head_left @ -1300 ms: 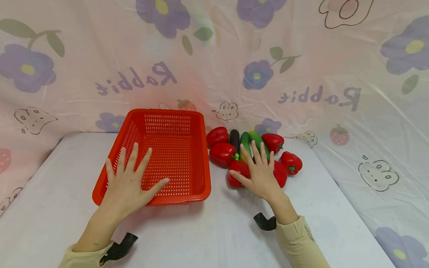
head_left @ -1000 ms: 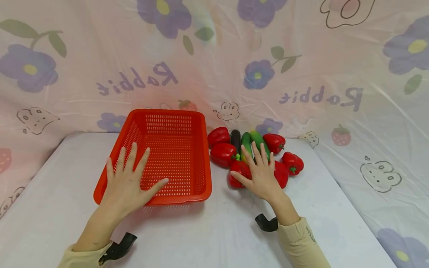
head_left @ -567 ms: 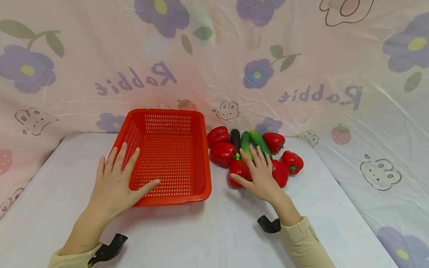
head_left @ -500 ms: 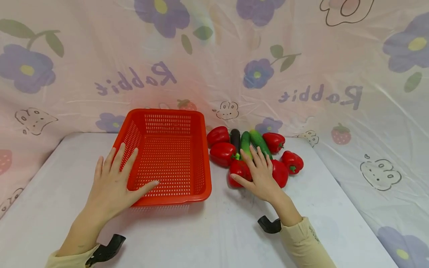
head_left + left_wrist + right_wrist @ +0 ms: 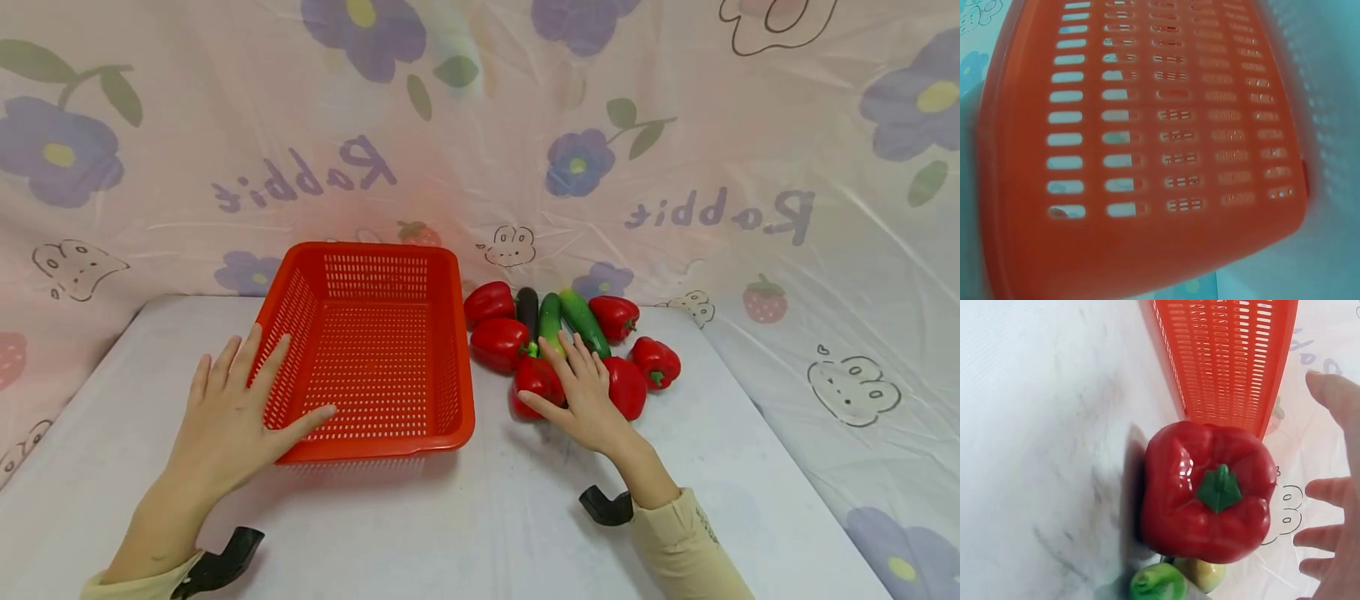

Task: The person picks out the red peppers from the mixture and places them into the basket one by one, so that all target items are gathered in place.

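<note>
The left hand [image 5: 223, 425], fingers spread wide and gripping nothing, is overlapping the left rim of the red basket [image 5: 382, 447] (touching or not, I cannot tell). The right hand [image 5: 588, 404], also wide and unladen, is hovering by the near red pepper [image 5: 534, 382], which is sitting right of the basket. Its broad, glossy sides are probably offering a light, stiff, slippery hold. The right wrist view is showing what seems its green stem [image 5: 1219, 489], unseen from the head.

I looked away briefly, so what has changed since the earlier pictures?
The left hand moved left, toward the near left corner of the red basket; the right hand drew back slightly. Neither took hold of anything. The basket, red peppers and green cucumbers stayed put.
</note>
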`<state>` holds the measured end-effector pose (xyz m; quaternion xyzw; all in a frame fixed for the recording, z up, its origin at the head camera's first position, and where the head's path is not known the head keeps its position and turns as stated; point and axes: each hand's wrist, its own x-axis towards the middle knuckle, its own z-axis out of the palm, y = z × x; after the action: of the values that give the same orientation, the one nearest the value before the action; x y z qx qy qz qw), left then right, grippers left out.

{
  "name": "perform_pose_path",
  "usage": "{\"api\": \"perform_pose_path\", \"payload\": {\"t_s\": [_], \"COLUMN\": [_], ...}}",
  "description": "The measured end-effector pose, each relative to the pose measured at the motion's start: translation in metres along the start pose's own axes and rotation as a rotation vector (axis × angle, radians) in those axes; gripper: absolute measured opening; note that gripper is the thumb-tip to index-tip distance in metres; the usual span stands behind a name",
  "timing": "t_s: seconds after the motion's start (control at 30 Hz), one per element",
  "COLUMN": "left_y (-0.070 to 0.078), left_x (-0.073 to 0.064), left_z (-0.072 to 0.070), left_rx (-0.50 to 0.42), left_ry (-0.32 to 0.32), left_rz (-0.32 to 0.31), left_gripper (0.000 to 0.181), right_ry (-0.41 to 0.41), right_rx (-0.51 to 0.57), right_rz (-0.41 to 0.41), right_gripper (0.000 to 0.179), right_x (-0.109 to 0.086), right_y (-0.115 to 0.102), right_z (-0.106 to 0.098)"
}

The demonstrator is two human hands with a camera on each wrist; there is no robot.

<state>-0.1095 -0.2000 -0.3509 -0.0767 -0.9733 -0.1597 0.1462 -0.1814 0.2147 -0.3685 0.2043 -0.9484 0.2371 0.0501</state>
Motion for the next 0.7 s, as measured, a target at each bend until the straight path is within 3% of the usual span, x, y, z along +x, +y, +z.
{"api": "perform_pose_path", "payload": {"t_s": [0.27,0.7], "left_y": [-0.008,-0.019], "left_x": [-0.004,-0.011], "left_z": [-0.003,-0.004], "left_rx": [-0.014,-0.032], "left_ry": [-0.009,-0.029], "left_rz": [-0.019,-0.013], "left_gripper": [0.102,0.105], "right_ry": [-0.014,-0.008], "right_rx": [0.046,0.037], "right_rz": [0.019,0.008], "right_gripper": [0.086,0.089], "right_x": [0.001,0.001], "right_y": [0.002,0.006], "right_z": [0.001,0.006]}}
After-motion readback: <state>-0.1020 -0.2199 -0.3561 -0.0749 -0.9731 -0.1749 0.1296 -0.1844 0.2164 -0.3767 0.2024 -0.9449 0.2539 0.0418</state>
